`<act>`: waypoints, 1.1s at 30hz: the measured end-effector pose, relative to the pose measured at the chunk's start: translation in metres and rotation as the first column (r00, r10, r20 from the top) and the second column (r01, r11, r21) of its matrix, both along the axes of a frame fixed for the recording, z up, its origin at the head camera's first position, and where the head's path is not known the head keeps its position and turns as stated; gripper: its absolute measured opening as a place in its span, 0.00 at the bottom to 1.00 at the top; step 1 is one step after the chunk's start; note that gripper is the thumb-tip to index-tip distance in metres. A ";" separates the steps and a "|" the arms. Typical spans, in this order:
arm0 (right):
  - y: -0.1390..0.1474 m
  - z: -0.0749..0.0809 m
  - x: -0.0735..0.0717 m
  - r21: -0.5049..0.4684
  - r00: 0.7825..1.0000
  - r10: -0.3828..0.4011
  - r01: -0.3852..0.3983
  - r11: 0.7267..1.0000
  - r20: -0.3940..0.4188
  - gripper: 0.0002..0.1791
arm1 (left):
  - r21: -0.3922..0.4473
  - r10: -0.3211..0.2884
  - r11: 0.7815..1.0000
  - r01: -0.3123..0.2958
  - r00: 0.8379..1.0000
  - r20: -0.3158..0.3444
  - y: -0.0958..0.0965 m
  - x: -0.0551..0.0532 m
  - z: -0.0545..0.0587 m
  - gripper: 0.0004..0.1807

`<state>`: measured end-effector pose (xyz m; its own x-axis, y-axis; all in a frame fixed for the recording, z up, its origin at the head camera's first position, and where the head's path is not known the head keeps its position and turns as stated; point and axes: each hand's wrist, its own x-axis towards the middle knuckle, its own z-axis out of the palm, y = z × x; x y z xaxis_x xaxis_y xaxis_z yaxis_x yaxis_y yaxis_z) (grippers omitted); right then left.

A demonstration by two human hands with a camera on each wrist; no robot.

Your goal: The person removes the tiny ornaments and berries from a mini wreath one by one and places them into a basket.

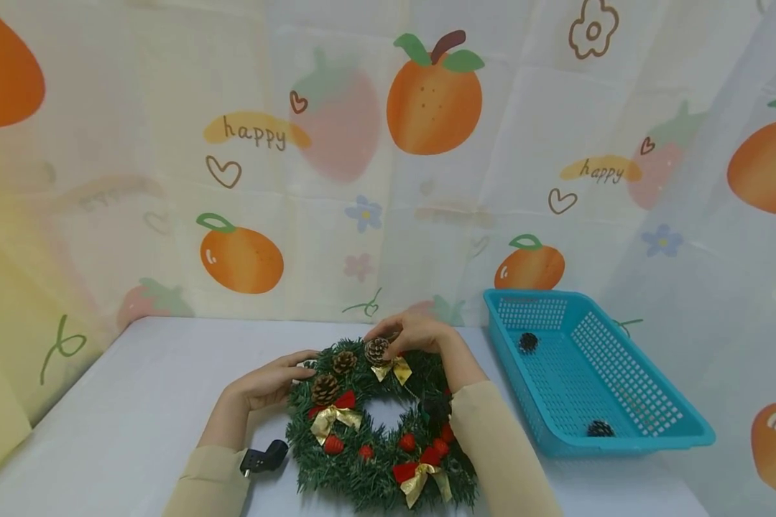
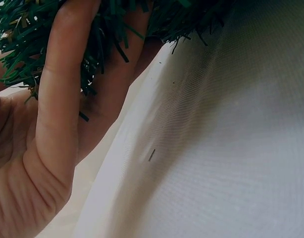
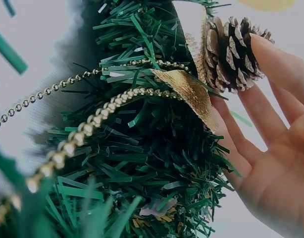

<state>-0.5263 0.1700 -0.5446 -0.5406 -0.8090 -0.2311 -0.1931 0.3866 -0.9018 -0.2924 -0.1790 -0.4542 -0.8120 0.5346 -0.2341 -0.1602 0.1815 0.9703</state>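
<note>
A green Christmas wreath (image 1: 356,470) lies on the white table, trimmed with pine cones, red-and-gold bows and red berries. At its upper left edge my left hand (image 1: 265,384) grips the greenery; in the left wrist view its fingers (image 2: 63,94) curl round the strands. My right hand (image 1: 420,334) holds a white-tipped pine cone (image 1: 376,350) at the wreath's top, beside a gold bow (image 1: 394,369). The right wrist view shows the thumb on this pine cone (image 3: 233,54), other fingers behind it. Two more pine cones, one smaller (image 1: 344,362) and one larger (image 1: 325,389), sit to the left.
A blue plastic basket (image 1: 543,434) stands on the right, with one dark pine cone (image 1: 528,342) near its back and another (image 1: 600,429) near its front. A gold bead chain (image 3: 68,148) crosses the wreath. Behind the table hangs a fruit-print curtain (image 1: 336,273).
</note>
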 end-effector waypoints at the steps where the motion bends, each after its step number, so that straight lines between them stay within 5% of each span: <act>1: -0.001 0.012 0.011 0.014 1.000 -0.012 0.012 1.000 -0.008 0.35 | -0.002 0.001 1.000 -0.001 1.000 0.000 0.000 0.000 0.000 0.38; 7: -0.006 0.056 0.052 0.051 0.999 -0.009 0.011 0.999 -0.049 0.32 | -0.015 0.000 1.000 0.000 1.000 -0.001 0.001 0.001 0.002 0.38; 11: -0.005 0.066 0.059 0.046 0.998 -0.011 0.014 0.999 -0.068 0.31 | -0.018 -0.001 1.000 0.001 1.000 -0.004 0.002 0.002 0.003 0.39; 14: -0.001 0.055 0.046 0.009 0.999 -0.015 0.016 1.000 -0.040 0.33 | -0.019 0.000 1.000 0.000 1.000 -0.004 0.002 0.003 0.005 0.39; 21: 0.014 -0.005 -0.023 -0.091 0.998 0.026 -0.021 0.996 0.054 0.37 | -0.002 -0.015 1.000 0.015 1.000 -0.003 0.002 0.003 0.006 0.39; 24: 0.018 -0.016 -0.036 -0.112 0.997 0.036 -0.028 0.993 0.070 0.38 | 0.003 -0.016 1.000 0.016 1.000 -0.001 0.002 0.003 0.006 0.39; 27: 0.019 -0.005 -0.026 -0.112 0.997 0.042 -0.035 0.993 0.064 0.37 | 0.000 -0.009 1.000 0.009 1.000 0.001 0.002 0.004 0.006 0.39; 33: 0.014 0.045 0.022 -0.089 1.000 0.010 -0.011 0.996 -0.011 0.34 | -0.004 -0.002 1.000 0.002 1.000 0.003 0.003 0.005 0.006 0.39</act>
